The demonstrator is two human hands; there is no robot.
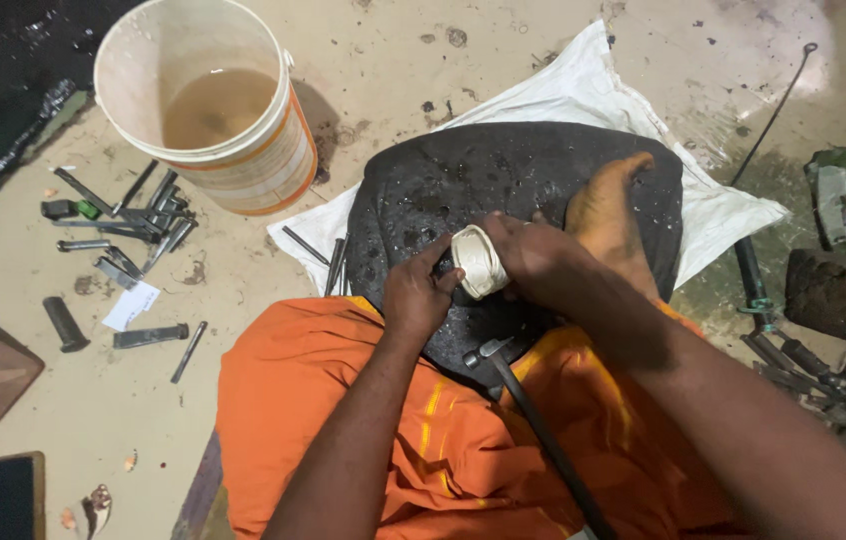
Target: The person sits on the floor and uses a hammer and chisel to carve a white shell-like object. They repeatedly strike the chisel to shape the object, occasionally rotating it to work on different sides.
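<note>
Your left hand [418, 292] was curled with its fingers bent close together, the fingertips pressed against the near end of a white roll of tape [479, 262]. Your right hand [533, 255] came over from the other side, its fingers wrapped around the roll and closed on it; how tightly they gripped I could not tell. The roll sat between both hands, just above a black rubber sheet [463, 180] that lay over your orange-clad lap and a white sack [583, 90]. Your bare foot [608, 215] rested on the rubber beside your right hand. A hammer [491, 350] lay against your lap below the hands. A bucket [243, 150] of murky water stood to the left, with loose metal tools [133, 225] scattered near it.
</note>
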